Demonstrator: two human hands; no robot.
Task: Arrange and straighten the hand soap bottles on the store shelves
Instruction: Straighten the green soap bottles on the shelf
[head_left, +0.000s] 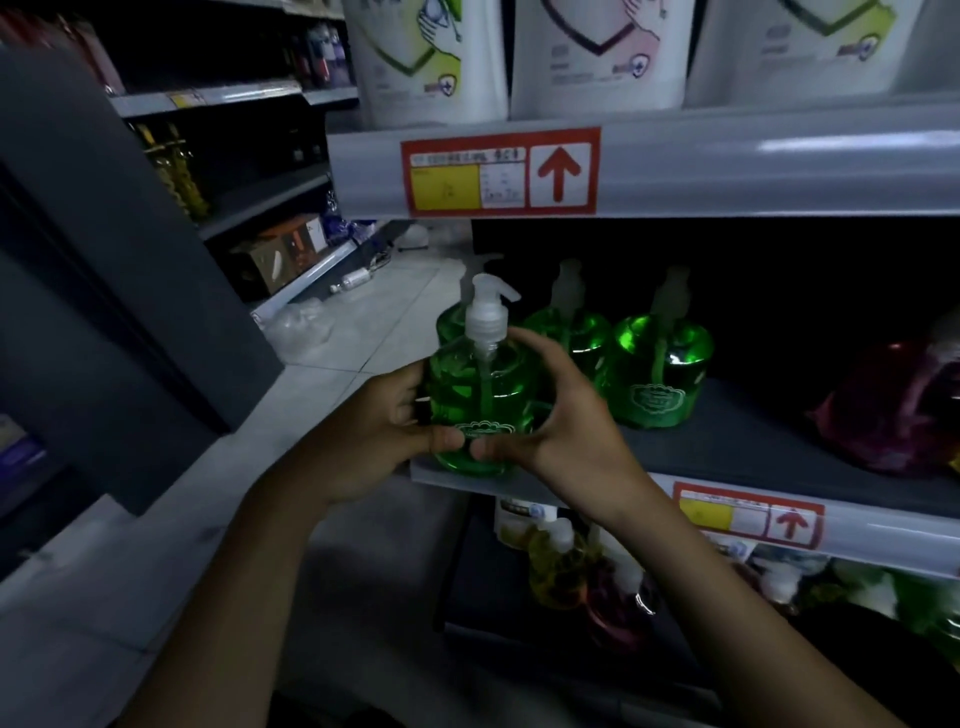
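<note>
A green soap bottle (480, 395) is gripped between the left hand (379, 426) and right hand (561, 415), fingers curled round its sides, thumbs pressed on its front.

Both hands grip a green pump bottle (483, 395) of hand soap at the front left corner of the middle shelf (727, 447). The left hand (374, 431) wraps its left side and the right hand (566, 421) its right, thumbs nearly meeting on the front. The bottle stands upright, white nozzle pointing right. More green bottles (660, 374) stand just behind, and a dark red bottle (893, 410) sits well to the right.
</note>
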